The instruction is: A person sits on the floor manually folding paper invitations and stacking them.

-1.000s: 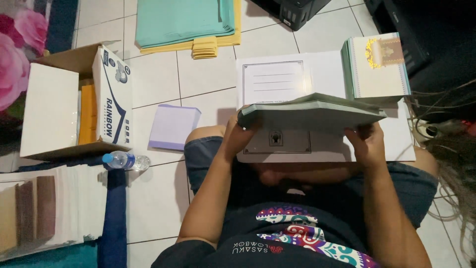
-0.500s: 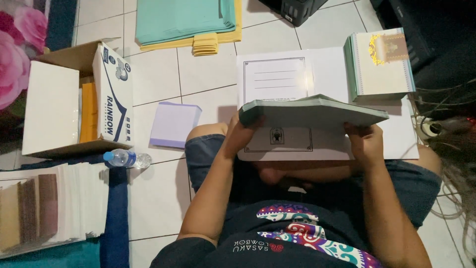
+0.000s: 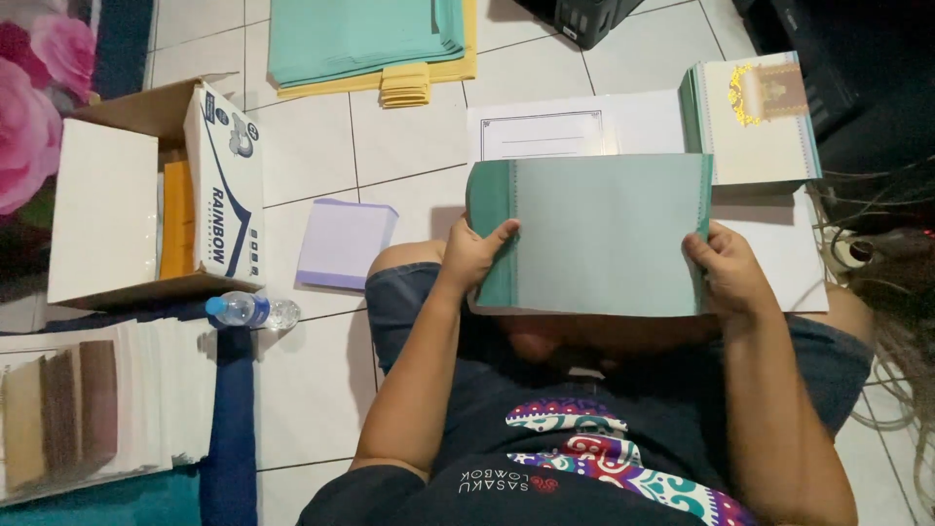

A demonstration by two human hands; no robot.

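Two bare hands hold a pale teal booklet (image 3: 604, 234) up over the person's lap, its broad face turned toward the head camera. The left hand (image 3: 479, 255) is closed on the darker teal spine edge, thumb on the near face; the right hand (image 3: 726, 271) is closed on the opposite edge, thumb likewise in front — both are firm pinches, with the remaining fingers hidden behind the cover. The booklet hangs clear of the white sheets (image 3: 575, 131) spread on the tiled floor (image 3: 409, 136) beyond the knees, and sits just below a stack of cream-fronted booklets (image 3: 755, 117) of the same kind at upper right. Farther off lie a lilac pad (image 3: 346, 244), a plastic water bottle (image 3: 248, 310), an open cardboard carton (image 3: 156, 195) and a pile of teal and yellow paper (image 3: 370, 44). Handling such a thin cover well seems to call for an even grip at both edges — thumbs flat, not dug in — so the card stays unbent and the corners stay square. Whether anything is tucked inside cannot be told.
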